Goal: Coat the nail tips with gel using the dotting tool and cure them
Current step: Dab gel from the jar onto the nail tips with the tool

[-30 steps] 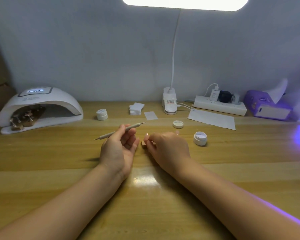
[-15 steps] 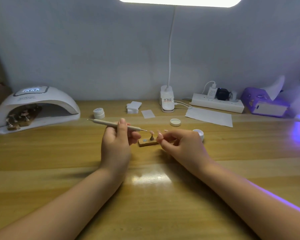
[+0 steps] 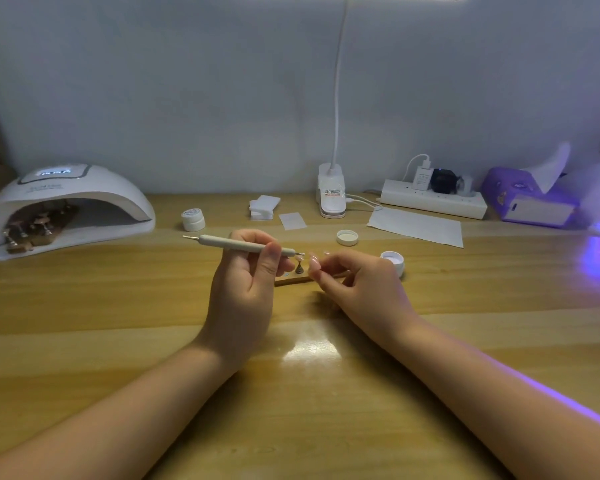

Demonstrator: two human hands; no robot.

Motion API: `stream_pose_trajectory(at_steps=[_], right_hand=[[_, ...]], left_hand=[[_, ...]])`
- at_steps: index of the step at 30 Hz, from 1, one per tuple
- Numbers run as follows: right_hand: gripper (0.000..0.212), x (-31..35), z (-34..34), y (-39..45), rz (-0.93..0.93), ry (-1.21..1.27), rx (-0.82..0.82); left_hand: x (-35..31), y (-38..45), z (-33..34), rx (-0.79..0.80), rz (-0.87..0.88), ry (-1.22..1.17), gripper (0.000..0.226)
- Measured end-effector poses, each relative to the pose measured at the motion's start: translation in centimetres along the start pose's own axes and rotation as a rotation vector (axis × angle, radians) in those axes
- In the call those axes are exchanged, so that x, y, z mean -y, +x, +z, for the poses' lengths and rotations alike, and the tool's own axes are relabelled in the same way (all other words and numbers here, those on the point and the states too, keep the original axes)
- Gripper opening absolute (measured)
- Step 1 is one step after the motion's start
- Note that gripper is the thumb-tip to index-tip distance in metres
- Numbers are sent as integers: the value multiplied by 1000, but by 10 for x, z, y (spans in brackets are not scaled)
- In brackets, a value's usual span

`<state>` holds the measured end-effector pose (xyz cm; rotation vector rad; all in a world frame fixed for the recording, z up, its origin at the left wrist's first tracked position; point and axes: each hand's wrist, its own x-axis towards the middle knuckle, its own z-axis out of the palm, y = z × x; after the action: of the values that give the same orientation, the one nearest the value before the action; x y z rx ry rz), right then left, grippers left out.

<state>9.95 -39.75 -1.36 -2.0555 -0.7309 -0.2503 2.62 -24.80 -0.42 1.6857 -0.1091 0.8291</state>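
Two hands at the wooden nail stand [image 3: 293,280]: left hand [image 3: 243,289] pinching the dotting tool [image 3: 243,244], right hand [image 3: 357,289] pinching a nail tip [image 3: 314,263] over it; coating seemingly underway, next needing gel from the open gel jar [image 3: 392,260] just right.

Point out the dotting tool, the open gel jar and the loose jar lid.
dotting tool [image 3: 238,243]: head view, on the grey handle left of the gripping fingers.
open gel jar [image 3: 392,259]: head view, on the white rim and wall.
loose jar lid [image 3: 347,237]: head view, on its hollow middle.
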Motion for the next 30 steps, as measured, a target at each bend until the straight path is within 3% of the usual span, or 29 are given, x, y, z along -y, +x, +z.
stream_pose_trajectory(at_steps=[11, 30], right_hand=[[17, 3, 0, -2, -4, 32, -18], [16, 6, -1, -5, -43, 39, -32]], left_hand=[[-3, -4, 2, 76, 42, -4, 14], [2, -4, 1, 58, 62, 58, 10]])
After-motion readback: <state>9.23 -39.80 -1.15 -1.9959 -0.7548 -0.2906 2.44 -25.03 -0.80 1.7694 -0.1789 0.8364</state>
